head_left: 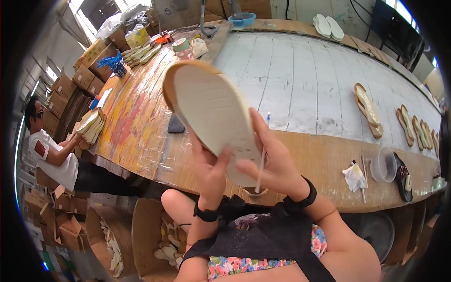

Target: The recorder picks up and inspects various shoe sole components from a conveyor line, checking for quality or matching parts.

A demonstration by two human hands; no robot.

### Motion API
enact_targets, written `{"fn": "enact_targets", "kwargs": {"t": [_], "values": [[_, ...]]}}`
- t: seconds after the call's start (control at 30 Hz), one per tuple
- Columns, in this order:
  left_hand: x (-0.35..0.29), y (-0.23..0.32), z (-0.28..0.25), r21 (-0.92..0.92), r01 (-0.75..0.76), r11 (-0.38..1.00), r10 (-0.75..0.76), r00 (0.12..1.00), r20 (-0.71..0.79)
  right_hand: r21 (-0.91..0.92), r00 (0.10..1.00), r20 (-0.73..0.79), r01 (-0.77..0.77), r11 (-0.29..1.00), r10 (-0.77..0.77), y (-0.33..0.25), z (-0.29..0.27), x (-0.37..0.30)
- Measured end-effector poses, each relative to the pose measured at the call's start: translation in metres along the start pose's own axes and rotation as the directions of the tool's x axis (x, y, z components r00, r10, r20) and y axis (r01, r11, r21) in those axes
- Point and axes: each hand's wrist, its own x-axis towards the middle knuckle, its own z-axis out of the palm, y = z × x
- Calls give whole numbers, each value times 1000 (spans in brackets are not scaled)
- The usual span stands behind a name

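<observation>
Both my hands hold a cream shoe sole point(206, 101) with a tan rim, raised and tilted above the table edge. My left hand point(209, 169) grips its left side near the narrow end, thumb lying on the pale face. On the opposite edge is my right hand point(279, 164), its thumb also over the face. A thin pale stick point(260, 171) runs along the fingers of my right hand; its kind I cannot make out. Below the sole, a small round cup point(256, 191) stands at the table edge, partly hidden.
Several soles point(416, 129) and a single one point(369, 110) lie on the white board point(300, 80). A clear plastic tub point(383, 164) and a white cloth point(354, 177) sit at right. A black phone point(176, 123) lies left. A co-worker point(61, 150) handles stacked soles point(91, 124).
</observation>
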Motion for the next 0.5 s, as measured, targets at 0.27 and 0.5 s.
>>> {"fn": "enact_targets", "kwargs": {"t": [0.27,0.5], "values": [[-12,15,-6,419,-126,899,25,971,238,583,977,12,-181,792,214,32,-12,-2],[-9,30,-1,26,145,989,-145,931,336,711,901,167,-391,585,399,24,-26,8]]}}
